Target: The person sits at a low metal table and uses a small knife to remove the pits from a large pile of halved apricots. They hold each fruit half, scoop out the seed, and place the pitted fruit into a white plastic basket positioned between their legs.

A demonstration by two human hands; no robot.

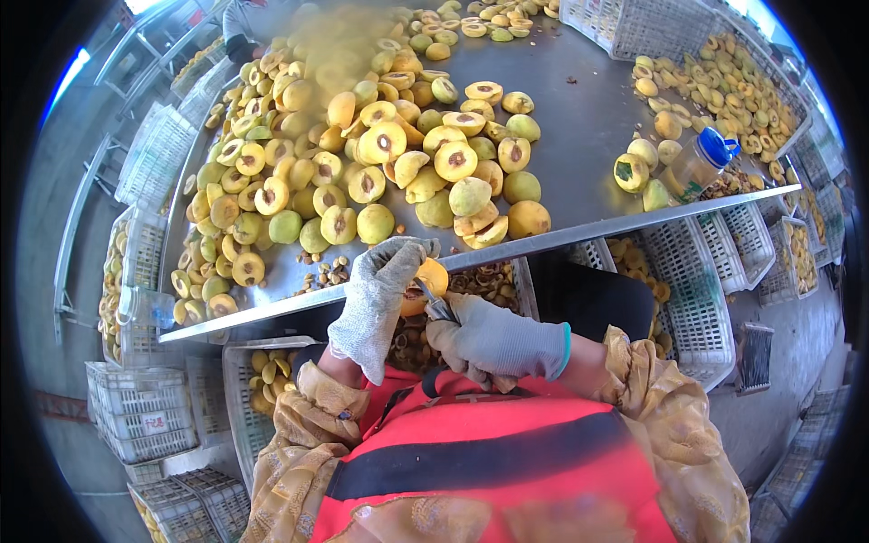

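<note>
My left hand (381, 292), in a pale knitted glove, holds a yellow fruit half (432, 277), probably a peach, just off the table's near edge. In my right hand (492, 334), gloved in grey with a green cuff, is a small metal tool (436, 305). Its tip meets the dark pit hollow of the fruit; the handle is hidden in my fist. Beyond my hands a large heap of halved fruit (380, 142) covers the left and middle of the metal table (577, 122). Below them is a crate of brown pits and scraps (485, 282).
A clear plastic jar with a blue lid (706, 159) lies tilted at the table's right. White plastic crates (686, 298) of fruit stand on both sides of me. Loose kernels (326, 271) lie along the raised near edge. Another person's sleeve (244, 27) shows at the far left.
</note>
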